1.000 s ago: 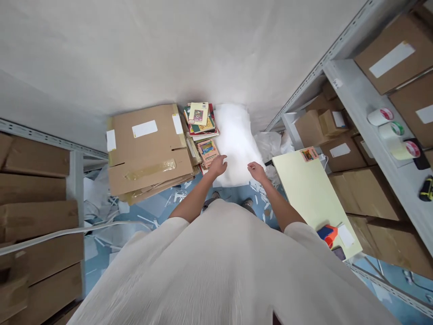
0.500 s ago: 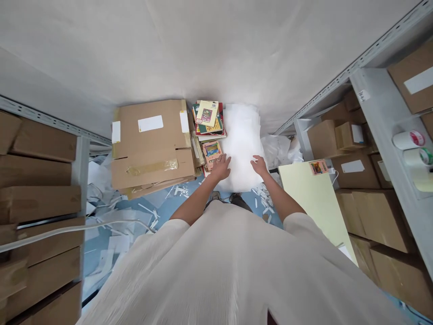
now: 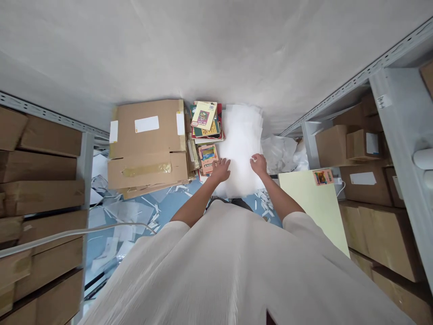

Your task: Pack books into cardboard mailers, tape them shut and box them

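A stack of thin white packing sheets (image 3: 241,140), likely foam, lies in front of me. My left hand (image 3: 221,170) rests on its left edge with the fingers spread, beside a pink picture book (image 3: 207,154). On the right edge, my right hand (image 3: 259,164) has its fingers curled together, and they look pinched on a sheet. The fingertips are small in view. Left of the sheets stands a pile of books (image 3: 204,118) with a cream-covered one on top.
Flattened cardboard boxes (image 3: 149,140) lie left of the books. At right are crumpled clear wrap (image 3: 279,151) and a pale yellow board (image 3: 311,203) with a small picture book (image 3: 323,177) on it. Shelves of cartons (image 3: 50,194) flank both sides. Paper scraps (image 3: 131,212) litter the blue floor.
My right hand's fingers have drawn closer together at the sheet's edge. My left hand stays spread by the left edge. The view has shifted slightly.
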`<state>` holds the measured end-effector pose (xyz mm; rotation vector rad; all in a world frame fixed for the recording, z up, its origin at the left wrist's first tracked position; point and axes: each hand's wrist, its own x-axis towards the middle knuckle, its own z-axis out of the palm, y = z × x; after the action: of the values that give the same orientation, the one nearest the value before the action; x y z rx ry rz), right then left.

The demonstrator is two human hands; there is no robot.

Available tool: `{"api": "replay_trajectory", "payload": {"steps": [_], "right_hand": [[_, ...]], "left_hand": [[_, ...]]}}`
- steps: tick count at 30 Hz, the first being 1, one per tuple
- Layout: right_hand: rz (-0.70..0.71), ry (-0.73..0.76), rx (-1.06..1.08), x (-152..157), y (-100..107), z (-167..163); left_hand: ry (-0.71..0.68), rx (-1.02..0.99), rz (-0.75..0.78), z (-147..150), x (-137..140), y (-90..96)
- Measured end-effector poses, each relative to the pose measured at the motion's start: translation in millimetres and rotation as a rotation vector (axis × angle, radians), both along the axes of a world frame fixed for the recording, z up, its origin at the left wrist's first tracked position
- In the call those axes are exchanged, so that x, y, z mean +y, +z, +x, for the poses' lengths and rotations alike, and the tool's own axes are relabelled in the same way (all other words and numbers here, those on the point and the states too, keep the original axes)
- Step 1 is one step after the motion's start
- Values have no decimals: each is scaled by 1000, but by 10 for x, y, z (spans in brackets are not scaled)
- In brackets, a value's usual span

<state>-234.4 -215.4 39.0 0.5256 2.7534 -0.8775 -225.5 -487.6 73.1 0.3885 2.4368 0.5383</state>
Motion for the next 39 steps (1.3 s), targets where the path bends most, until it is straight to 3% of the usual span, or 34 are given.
{"api": "replay_trajectory", "payload": {"steps": [4, 12, 15, 19, 30, 39], "right_hand": [[-69, 29, -91, -144, -6, -41], [-307, -94, -94, -264, -31, -84], [-337, -158, -81, -320, -17, -89], [-301, -229, -114, -406, 27, -105], [-34, -90, -70, -481, 366, -64], [-44, 28, 213, -496, 451, 46]], "left_hand": [[12, -3, 6, -12, 18, 23], [-3, 11, 13, 6, -13, 14], [-1, 2, 31, 10, -20, 6], [-9, -15, 23, 4, -27, 43], [-123, -29, -97, -35, -31, 203], [-142, -18, -75, -32, -77, 142]]}}
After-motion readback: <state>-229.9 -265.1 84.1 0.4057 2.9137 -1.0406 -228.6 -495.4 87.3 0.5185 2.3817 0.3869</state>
